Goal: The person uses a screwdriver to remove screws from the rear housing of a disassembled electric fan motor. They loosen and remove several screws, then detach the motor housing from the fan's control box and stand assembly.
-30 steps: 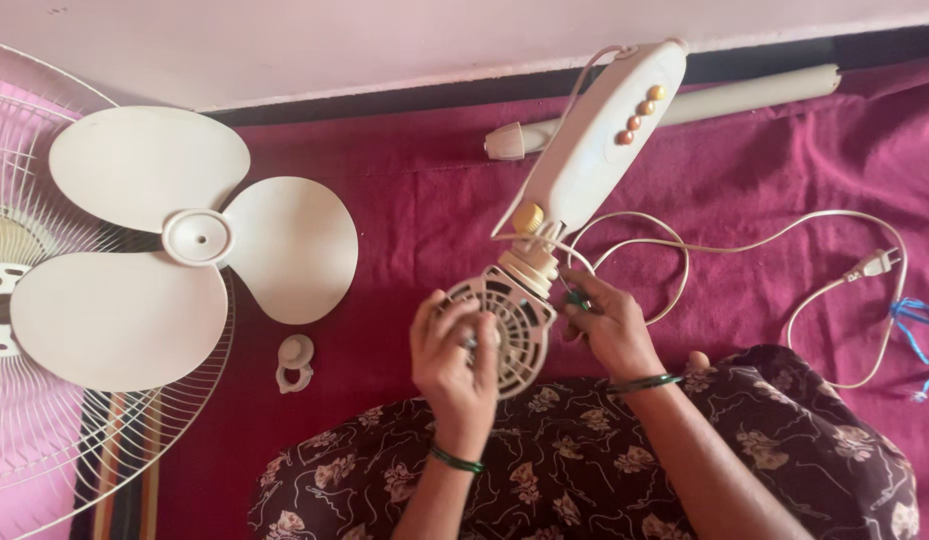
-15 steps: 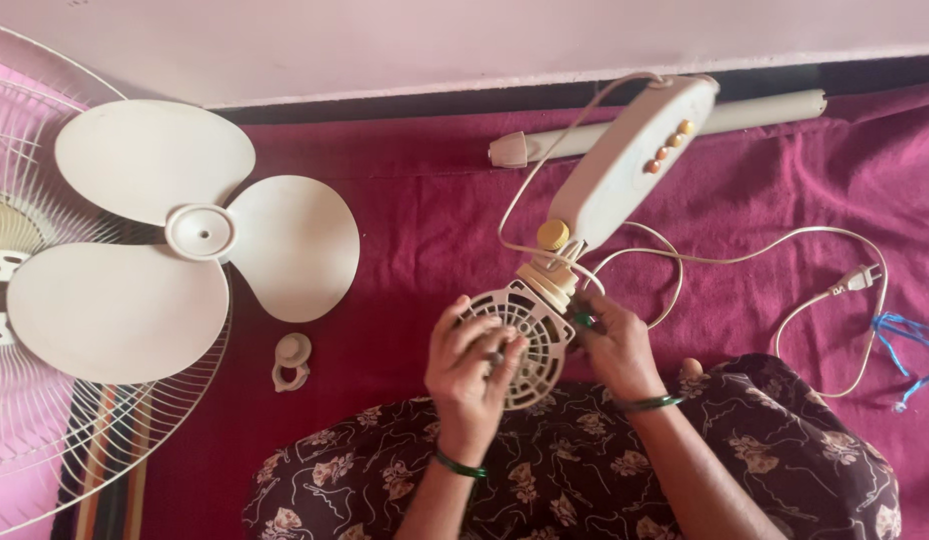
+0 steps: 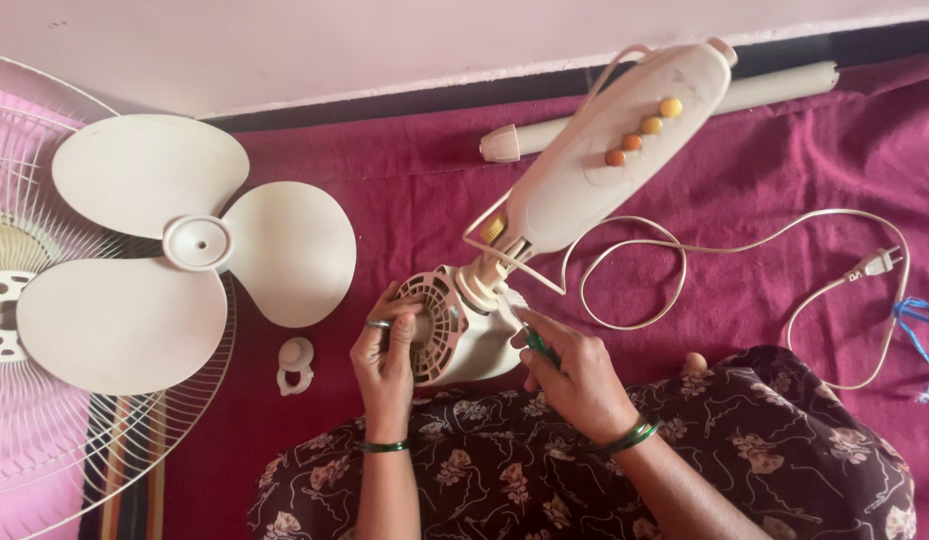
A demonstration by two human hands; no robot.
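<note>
Head view, lower centre of the frame: a person steadies a cream fan motor housing [image 3: 455,335] over a floral-clad lap, left hand [image 3: 387,360] clasped around its vented face, right hand [image 3: 575,375] closed on a green-handled tool [image 3: 541,346] set against the housing's side. Its control neck [image 3: 610,160] angles toward the upper right. A white power cord [image 3: 745,245] loops across the maroon cloth [image 3: 385,190]. Blade [image 3: 175,250] and wire guard [image 3: 45,420] lie at left. With the housing unsupported, the tool could slip toward the fingers.
</note>
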